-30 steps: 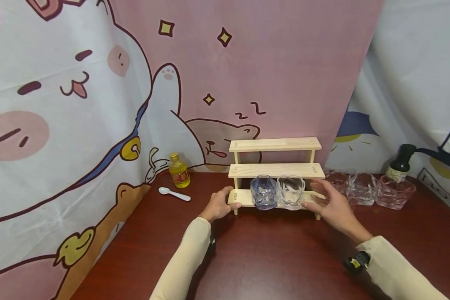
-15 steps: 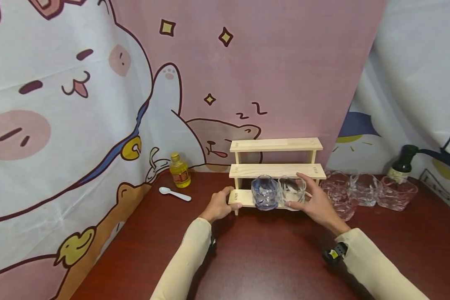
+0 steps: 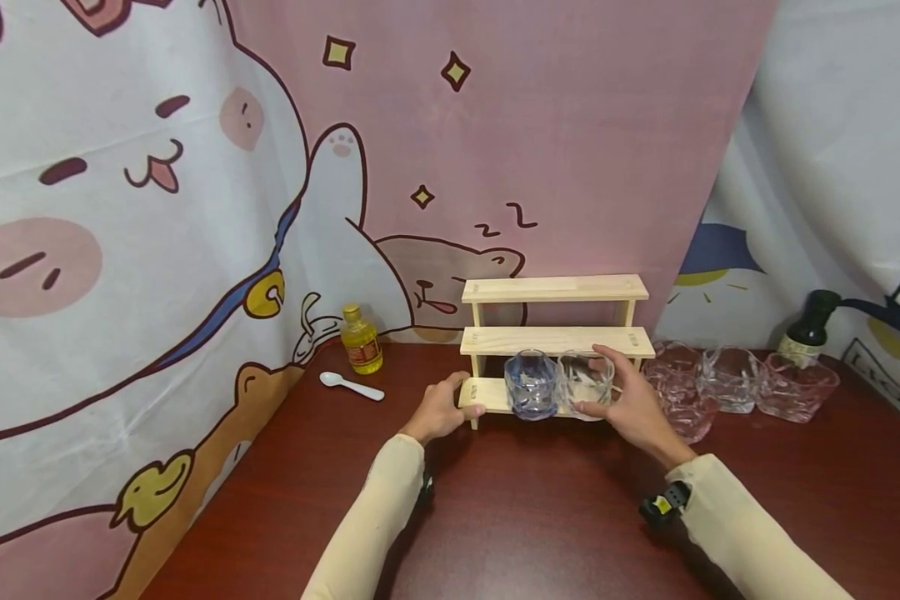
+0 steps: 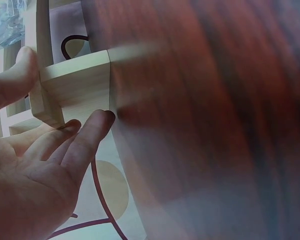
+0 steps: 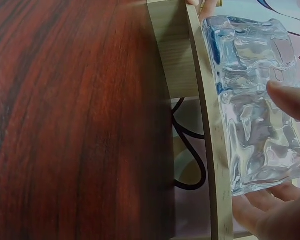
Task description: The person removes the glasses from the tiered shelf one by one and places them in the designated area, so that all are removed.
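A three-step wooden rack (image 3: 555, 340) stands against the backdrop. A blue-tinted glass (image 3: 531, 385) and a clear glass (image 3: 584, 385) sit side by side on its lowest step. My left hand (image 3: 439, 410) grips the left end of that step; the left wrist view shows the thumb (image 4: 25, 70) over the board and the other fingers at its side and below. My right hand (image 3: 630, 404) holds the clear glass from the right, thumb in front and fingers behind. In the right wrist view the clear glass (image 5: 262, 142) rests on the board, right against the blue one (image 5: 250, 50).
Several pink and clear glasses (image 3: 727, 379) stand on the table to the right of the rack. Behind them is a dark green bottle (image 3: 806, 325). A small yellow oil bottle (image 3: 362, 342) and a white spoon (image 3: 352, 386) are at the left.
My right hand has moved left from beside the rack's right end onto the clear glass and taken hold of it. The left hand stays on the step. Both glasses keep their places.
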`<control>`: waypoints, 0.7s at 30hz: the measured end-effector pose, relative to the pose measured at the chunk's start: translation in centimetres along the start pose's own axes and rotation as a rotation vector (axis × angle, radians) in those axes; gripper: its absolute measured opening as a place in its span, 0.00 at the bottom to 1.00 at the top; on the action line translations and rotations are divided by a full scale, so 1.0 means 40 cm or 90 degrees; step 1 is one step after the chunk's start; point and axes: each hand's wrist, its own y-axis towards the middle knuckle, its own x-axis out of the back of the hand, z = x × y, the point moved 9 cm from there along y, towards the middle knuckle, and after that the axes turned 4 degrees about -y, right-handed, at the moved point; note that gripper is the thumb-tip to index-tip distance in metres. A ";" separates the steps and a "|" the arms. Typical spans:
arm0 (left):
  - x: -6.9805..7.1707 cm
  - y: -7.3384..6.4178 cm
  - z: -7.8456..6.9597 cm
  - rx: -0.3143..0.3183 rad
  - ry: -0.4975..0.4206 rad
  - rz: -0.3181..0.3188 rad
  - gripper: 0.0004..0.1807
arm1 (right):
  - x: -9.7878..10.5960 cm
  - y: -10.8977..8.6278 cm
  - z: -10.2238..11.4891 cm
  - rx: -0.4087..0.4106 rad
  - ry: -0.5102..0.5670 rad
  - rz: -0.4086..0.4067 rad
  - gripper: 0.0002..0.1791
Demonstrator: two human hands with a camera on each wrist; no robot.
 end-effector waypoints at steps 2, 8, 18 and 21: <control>0.000 0.001 0.000 0.000 -0.001 0.001 0.34 | 0.001 0.000 -0.001 -0.002 0.011 -0.004 0.53; -0.002 0.004 0.002 0.002 0.007 0.003 0.34 | 0.009 -0.005 -0.002 -0.001 0.035 -0.022 0.51; 0.001 0.002 -0.002 0.009 0.010 0.007 0.34 | 0.035 -0.027 0.012 0.026 0.062 -0.052 0.46; 0.002 0.002 -0.001 0.007 0.012 0.007 0.34 | 0.043 -0.034 0.015 0.024 0.068 -0.044 0.46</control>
